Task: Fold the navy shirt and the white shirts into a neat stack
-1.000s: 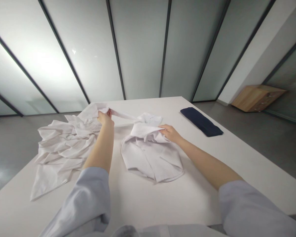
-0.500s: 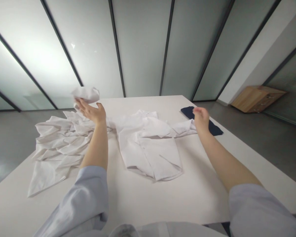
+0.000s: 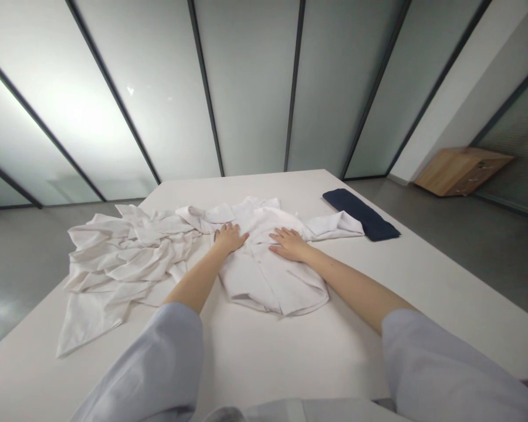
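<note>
A white long-sleeved shirt (image 3: 275,287) lies spread on the table with its hem toward me and its sleeves out to both sides. My left hand (image 3: 229,238) rests flat on the left part of its body, fingers apart. On the right part lies my right hand (image 3: 289,244), also flat with spread fingers. The right sleeve reaches a folded dark navy cloth (image 3: 364,215), while the left sleeve meets a heap of crumpled white cloth (image 3: 123,252). Neither hand grasps anything.
The white table (image 3: 290,357) extends from my body to a frosted glass partition (image 3: 250,88) at the back. Its right edge runs past the navy cloth. A wooden cabinet (image 3: 460,170) stands on the floor at the far right.
Both hands have come inward and down onto the shirt's body. The left hand has let go of the raised white sleeve, which now lies on the table; the right hand has left the right sleeve.
</note>
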Demonstrator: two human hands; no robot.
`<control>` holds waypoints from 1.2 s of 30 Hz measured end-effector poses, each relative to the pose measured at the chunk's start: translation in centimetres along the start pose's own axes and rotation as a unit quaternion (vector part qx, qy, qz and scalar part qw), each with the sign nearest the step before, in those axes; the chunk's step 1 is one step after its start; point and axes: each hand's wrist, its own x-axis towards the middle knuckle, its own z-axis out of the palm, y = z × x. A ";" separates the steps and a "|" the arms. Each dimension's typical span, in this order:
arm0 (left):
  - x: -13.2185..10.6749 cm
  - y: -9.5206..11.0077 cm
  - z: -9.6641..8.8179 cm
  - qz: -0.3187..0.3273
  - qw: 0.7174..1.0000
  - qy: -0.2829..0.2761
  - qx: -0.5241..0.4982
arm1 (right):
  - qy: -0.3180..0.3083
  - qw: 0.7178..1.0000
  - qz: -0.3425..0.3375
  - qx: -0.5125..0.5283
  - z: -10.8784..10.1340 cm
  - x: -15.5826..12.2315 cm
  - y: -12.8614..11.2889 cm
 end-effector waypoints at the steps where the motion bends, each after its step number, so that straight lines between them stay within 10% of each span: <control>1: -0.1 -0.1 0.2 0.005 1.000 0.011 0.001 | 0.000 1.000 0.008 -0.003 -0.1 0.2 0.9; 6: -0.6 -1.0 -0.8 0.030 0.995 0.094 -0.014 | 0.044 0.995 0.085 -0.039 -1.7 0.6 4.2; 10: -1.6 -0.4 -1.8 0.040 0.998 0.050 -0.026 | 0.107 0.987 0.103 -0.067 -3.1 0.0 4.6; 23: 0.7 -0.4 -0.6 0.013 0.999 0.042 0.009 | -0.066 0.996 0.034 -0.056 -3.8 -2.8 -0.3; 28: 0.6 0.0 -0.9 -0.029 0.993 0.110 -0.012 | -0.082 0.988 0.126 -0.031 -1.6 -0.3 -0.1; 36: -2.4 3.1 -1.2 0.077 0.990 0.017 -0.116 | -0.020 0.976 0.215 -0.013 -1.4 4.5 2.3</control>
